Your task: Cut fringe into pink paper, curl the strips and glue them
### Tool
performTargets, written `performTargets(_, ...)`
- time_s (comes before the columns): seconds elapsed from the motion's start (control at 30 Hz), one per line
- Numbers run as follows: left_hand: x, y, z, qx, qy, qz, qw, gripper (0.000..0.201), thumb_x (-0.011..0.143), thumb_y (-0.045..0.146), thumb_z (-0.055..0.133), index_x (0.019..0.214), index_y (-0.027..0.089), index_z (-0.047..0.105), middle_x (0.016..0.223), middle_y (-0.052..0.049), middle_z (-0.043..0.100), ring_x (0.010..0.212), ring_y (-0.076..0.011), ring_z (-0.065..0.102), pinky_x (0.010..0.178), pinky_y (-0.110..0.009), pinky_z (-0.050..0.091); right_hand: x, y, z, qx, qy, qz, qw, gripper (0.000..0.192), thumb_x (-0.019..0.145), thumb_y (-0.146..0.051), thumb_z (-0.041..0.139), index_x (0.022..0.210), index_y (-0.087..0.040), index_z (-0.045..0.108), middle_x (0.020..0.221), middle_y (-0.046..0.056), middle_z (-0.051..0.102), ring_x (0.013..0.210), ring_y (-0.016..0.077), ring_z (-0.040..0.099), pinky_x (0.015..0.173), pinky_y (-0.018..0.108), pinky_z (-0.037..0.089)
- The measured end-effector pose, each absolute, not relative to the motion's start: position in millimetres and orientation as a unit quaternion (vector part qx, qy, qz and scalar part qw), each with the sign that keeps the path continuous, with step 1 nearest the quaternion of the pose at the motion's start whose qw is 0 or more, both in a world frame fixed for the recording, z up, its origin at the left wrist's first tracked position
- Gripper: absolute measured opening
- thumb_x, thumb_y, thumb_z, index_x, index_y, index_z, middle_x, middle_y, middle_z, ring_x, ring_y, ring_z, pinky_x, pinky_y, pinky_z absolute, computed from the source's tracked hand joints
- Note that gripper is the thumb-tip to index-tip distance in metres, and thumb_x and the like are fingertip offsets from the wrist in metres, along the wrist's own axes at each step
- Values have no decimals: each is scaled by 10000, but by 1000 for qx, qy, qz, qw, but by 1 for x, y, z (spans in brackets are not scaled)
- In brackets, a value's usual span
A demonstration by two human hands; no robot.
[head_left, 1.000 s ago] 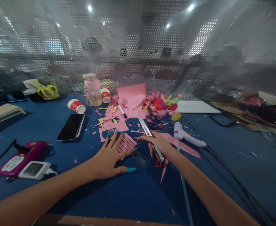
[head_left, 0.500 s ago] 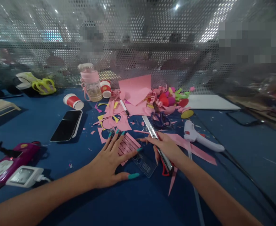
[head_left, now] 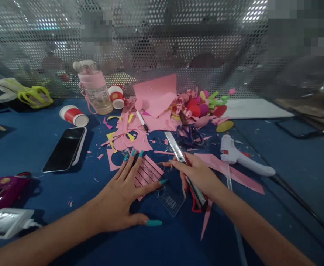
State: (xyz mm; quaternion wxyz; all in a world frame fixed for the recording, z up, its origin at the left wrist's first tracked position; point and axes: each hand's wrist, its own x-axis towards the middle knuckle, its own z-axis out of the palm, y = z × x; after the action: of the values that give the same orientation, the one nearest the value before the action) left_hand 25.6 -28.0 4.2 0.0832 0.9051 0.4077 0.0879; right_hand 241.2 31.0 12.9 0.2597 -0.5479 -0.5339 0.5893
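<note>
Evidently mid-cut — left hand [head_left: 123, 192] lay flat on the half-slit pink paper [head_left: 147, 171], right hand [head_left: 197, 173] gripped the utility knife [head_left: 185, 166].

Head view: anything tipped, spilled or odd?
Yes. A red paper cup lies on its side left of the bottle. Pink paper scraps litter the blue table beyond the left hand.

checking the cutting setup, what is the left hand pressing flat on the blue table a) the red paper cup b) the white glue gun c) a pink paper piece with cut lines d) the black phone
c: the left hand lies spread, fingers on the pink slitted paper, while the right hand grips the utility knife beside it.
</note>
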Motion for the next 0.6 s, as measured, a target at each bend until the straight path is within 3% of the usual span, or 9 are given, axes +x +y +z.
performTargets(0.23,27,-28,3,899,419,88,90,711,666,686,421,1307,429,252,1437,26,-194,1281,-435,36,973,-600,193,241,30,14,-552,-526,592,260,115,781,-298,499,773,-200,440,321,-76,474,247,119,454,254,218,418)
performTargets(0.6,26,-25,3,894,429,74,105,727,646,696,436,1300,410,292,1462,28,-50,1292,-405,41,977,-575,220,244,31,10,-542,-529,599,258,145,786,-327,494,783,-188,457,309,-80,455,225,106,449,246,190,412)
